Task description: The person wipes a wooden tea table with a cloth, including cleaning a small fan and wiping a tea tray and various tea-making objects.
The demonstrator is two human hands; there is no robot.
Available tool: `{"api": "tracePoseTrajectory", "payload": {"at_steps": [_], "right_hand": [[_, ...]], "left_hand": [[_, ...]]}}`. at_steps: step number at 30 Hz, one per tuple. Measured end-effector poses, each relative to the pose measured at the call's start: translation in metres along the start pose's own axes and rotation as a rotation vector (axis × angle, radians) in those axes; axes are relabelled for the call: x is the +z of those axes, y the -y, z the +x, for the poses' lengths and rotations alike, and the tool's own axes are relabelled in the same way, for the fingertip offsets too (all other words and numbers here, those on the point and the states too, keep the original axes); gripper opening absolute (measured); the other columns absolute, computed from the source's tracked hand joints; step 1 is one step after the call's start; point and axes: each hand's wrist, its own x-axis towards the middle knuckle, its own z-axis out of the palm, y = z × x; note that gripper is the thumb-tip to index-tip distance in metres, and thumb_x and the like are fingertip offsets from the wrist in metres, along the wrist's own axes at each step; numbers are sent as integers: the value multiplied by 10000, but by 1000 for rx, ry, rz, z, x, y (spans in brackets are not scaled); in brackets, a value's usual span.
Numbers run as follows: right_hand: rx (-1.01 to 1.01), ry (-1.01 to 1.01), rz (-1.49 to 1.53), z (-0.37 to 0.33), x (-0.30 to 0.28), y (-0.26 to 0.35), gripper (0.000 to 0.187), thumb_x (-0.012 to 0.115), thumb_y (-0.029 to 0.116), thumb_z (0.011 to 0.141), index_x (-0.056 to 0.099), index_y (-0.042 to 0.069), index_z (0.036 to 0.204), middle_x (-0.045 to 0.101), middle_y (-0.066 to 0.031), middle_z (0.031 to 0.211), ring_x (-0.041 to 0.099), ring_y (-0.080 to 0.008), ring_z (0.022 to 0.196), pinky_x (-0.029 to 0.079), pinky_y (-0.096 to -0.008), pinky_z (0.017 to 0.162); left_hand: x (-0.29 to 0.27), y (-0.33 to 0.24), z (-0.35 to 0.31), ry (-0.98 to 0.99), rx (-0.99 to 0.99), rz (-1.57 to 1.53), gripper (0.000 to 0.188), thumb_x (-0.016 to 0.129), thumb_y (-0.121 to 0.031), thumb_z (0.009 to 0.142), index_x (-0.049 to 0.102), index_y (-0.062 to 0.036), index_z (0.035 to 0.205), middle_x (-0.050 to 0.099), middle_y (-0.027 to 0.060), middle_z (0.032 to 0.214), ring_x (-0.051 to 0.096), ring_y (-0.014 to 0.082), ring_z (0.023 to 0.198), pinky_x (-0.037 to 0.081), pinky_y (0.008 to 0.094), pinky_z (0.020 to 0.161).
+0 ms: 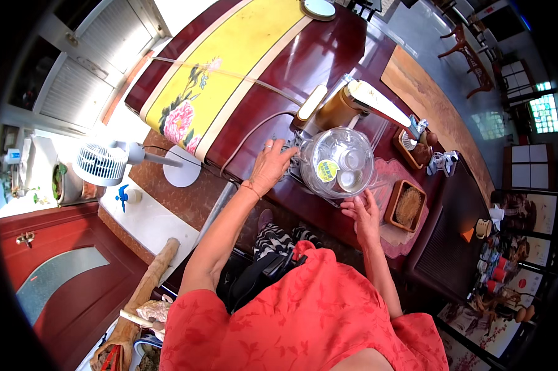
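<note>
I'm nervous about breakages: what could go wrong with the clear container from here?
The right hand's fingers are only at the lower rim of the clear container, so it might slip if lifted that way. It is also near the side of the dark red table closest to the person, so it could drop off. A careless push might bump the gold vessel close behind.

Kettle point(337, 110) behind clear container point(326, 150), gap toward wooden tray point(392, 201)
</note>
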Motion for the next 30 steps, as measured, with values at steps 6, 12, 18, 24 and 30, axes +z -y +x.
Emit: {"api": "tracePoseTrajectory", "payload": {"at_steps": [6,12,18,24,30], "right_hand": [[-36,-26,5,2,-3,-4,526,526,106,935,290,-6,1391,610,-143,990,635,-187,825,533,-283,710],[-41,35,-4,4,-5,-5,519,509,84,938,278,-21,1390,603,-132,987,630,-185,831,526,-280,720],[-10,92,-59,2,-45,-7,493,514,67,928,322,-10,1375,600,-105,993,615,-156,842,502,-260,735],[48,73,-100,-4,-99,-18,405,512,45,920,429,20,1315,607,-79,1018,612,-136,872,502,-252,747],[89,172,-135,-9,-139,-47,340,512,36,914,484,18,1253,603,-63,1011,605,-125,865,498,-245,755]], "left_hand": [[28,-42,-61,-65,-73,-33,361,625,-84,736,598,-97,1095,497,124,1094,482,318,967,469,409,739],[58,-88,-79,-16,-102,101,364,597,-102,745,582,-53,1105,502,127,1114,475,301,999,448,384,753],[25,-26,-73,-300,-398,322,320,585,-92,803,569,-39,1119,495,159,1106,475,329,969,472,419,772],[74,-101,-89,-113,-244,348,356,619,-165,777,579,-41,1108,507,149,1100,490,327,968,503,399,700],[129,-190,-100,187,40,192,395,646,-231,759,565,-23,1085,496,182,1122,482,331,981,492,374,757]]}}
